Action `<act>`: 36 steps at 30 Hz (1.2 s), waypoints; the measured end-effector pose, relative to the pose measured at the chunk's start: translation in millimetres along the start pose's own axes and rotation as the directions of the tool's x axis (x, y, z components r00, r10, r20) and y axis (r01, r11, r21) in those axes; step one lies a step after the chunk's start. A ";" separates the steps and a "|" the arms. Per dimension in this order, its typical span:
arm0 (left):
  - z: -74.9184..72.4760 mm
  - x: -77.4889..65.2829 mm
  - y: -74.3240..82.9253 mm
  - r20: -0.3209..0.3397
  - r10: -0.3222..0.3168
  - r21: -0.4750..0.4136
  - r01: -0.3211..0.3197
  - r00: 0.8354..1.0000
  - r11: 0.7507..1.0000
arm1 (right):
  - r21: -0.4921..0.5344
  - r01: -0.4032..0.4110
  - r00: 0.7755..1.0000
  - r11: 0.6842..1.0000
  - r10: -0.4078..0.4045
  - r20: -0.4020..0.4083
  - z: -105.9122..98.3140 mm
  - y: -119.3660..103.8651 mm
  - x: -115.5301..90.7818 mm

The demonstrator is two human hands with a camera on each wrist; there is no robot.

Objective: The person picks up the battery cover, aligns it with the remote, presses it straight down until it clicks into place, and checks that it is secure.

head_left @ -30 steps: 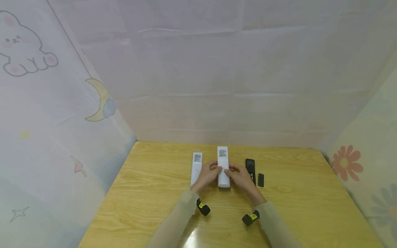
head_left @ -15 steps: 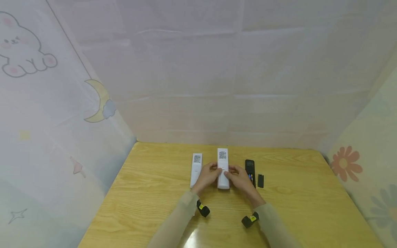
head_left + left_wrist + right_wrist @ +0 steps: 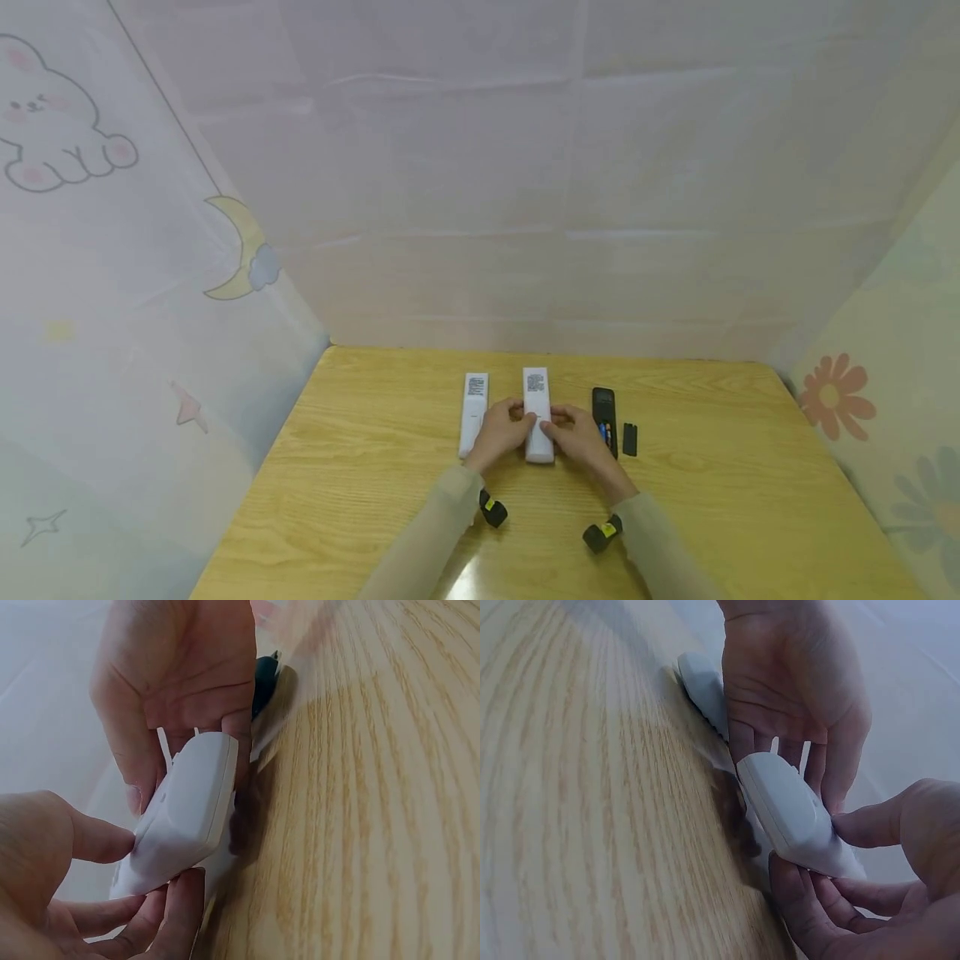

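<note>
A white remote control [image 3: 536, 392] lies back side up between both hands, its printed label at the far end. My left hand [image 3: 502, 431] grips its left edge, thumb on the back and fingers curled underneath. On the right edge my right hand [image 3: 579, 435] holds it the same way, the two thumbs close together over the battery cover. Both wrist views show the remote control [image 3: 191, 795] tilted close over the table, with the fingers of each hand under its sides. Part of its back is hidden by the thumbs.
Left of the hands lies a second white remote control [image 3: 472, 417], label up. To the right sits a black remote control [image 3: 603, 400] with its battery compartment uncovered and batteries showing. Its black battery cover [image 3: 630, 439] lies beside it. Patterned cloth walls surround the wooden table [image 3: 337, 467].
The white remote control and both hands have shifted slightly toward the near side of the table. The grip looks the same; the other things have stayed put.
</note>
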State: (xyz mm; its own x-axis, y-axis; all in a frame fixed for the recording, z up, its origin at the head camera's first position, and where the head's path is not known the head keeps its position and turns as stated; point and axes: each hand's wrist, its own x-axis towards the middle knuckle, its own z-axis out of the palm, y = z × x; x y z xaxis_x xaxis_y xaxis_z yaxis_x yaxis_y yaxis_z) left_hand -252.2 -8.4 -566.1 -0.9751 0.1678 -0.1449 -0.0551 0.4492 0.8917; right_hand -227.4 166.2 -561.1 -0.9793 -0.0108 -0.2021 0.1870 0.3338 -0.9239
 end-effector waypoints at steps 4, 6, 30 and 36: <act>0.9 -0.5 0.5 -0.002 -0.020 0.011 0.020 1.000 1.000 | -0.039 0.008 1.000 0.999 -0.008 0.000 -0.2 2.6 1.3; 1.2 0.2 0.5 -0.002 -0.016 0.017 0.016 1.000 1.000 | -0.049 0.017 1.000 0.999 -0.017 0.000 -0.5 3.0 1.7; 1.7 2.1 5.3 0.004 0.022 0.168 -0.022 1.000 0.986 | -0.249 0.102 0.993 0.963 -0.112 -0.024 7.7 -4.6 1.1; 4.3 3.8 2.9 -0.001 0.046 0.188 -0.045 0.999 0.981 | -0.301 0.096 0.994 0.949 -0.106 -0.019 8.7 -2.0 3.1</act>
State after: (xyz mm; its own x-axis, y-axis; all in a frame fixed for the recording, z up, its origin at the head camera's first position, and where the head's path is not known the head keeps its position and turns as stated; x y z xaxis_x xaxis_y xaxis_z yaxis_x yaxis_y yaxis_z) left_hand -255.2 -2.8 -565.9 -0.9768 0.1878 -0.1033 0.0303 0.5979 0.8010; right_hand -230.1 157.4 -562.7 -0.9949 -0.0287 -0.0969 0.0604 0.5993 -0.7982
